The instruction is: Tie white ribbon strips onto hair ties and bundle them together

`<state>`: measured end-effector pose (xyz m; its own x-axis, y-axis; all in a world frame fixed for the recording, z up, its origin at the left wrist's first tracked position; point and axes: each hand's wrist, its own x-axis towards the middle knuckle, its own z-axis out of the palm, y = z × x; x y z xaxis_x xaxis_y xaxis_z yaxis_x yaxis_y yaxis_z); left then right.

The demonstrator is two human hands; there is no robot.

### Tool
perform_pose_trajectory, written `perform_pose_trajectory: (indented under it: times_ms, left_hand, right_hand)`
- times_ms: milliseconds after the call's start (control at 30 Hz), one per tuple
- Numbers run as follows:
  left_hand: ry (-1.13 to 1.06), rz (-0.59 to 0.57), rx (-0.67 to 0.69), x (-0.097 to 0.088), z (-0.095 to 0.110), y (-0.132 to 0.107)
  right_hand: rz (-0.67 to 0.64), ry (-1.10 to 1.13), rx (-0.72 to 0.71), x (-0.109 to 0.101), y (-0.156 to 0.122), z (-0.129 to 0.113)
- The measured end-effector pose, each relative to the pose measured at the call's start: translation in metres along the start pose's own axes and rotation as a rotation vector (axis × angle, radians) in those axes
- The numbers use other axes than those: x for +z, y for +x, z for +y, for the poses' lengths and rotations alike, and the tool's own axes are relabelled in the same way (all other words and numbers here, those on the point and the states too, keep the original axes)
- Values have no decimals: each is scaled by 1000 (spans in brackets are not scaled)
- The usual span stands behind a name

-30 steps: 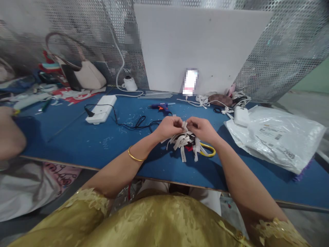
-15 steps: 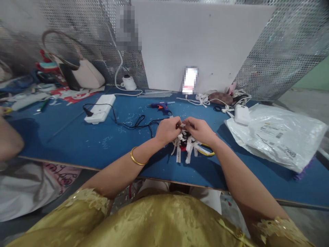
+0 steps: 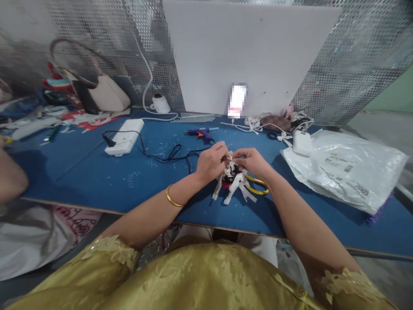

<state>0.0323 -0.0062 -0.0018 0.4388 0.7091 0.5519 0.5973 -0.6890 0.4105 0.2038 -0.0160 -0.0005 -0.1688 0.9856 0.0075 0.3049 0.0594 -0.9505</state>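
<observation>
My left hand and my right hand meet over the blue table, both pinched on a bundle of white ribbon strips with a dark and red core. The loose strip ends hang down onto the table. Under my right wrist lies a pair of yellow-handled scissors. A gold bangle sits on my left forearm.
A blue glue gun and black cable lie behind my hands, a white power strip to the left. A plastic mailer bag and a white charger lie at right. Another person's arm is at far left. A handbag stands at the back.
My hands have stayed together on the ribbon bundle and turned it slightly; the hanging strips have shifted from spread out to drooping down and to the right.
</observation>
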Motion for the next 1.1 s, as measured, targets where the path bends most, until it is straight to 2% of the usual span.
perform_pose_trajectory:
  times_ms: [167, 267, 400, 600, 700, 800, 933, 1033, 1100]
  left_hand:
    - [-25, -34, -32, -7, -1, 4]
    - [-73, -171, -120, -16, -5, 9]
    - [-169, -369, -241, -26, -14, 15]
    - [-210, -506, -252, -29, -24, 16]
    - [-212, -528, -242, -29, -27, 18]
    - [-258, -479, -185, -30, -26, 19]
    - [-234, -501, 6, -29, -20, 19]
    - [-147, -533, 191, -27, -16, 16]
    - [-138, -558, 237, -27, -14, 15]
  right_hand:
    - [111, -179, 68, -1, -1, -5]
    - [171, -314, 111, -1, -1, -7]
    - [193, -364, 109, 1, 0, -7]
    - [188, -389, 84, 9, 0, -1]
    - [207, -399, 22, 6, 1, 2]
    - [200, -290, -25, -4, 2, 1]
    - [267, -104, -43, -15, 3, -1]
    - [303, -72, -9, -14, 6, 2]
    - [282, -100, 9, -11, 7, 5]
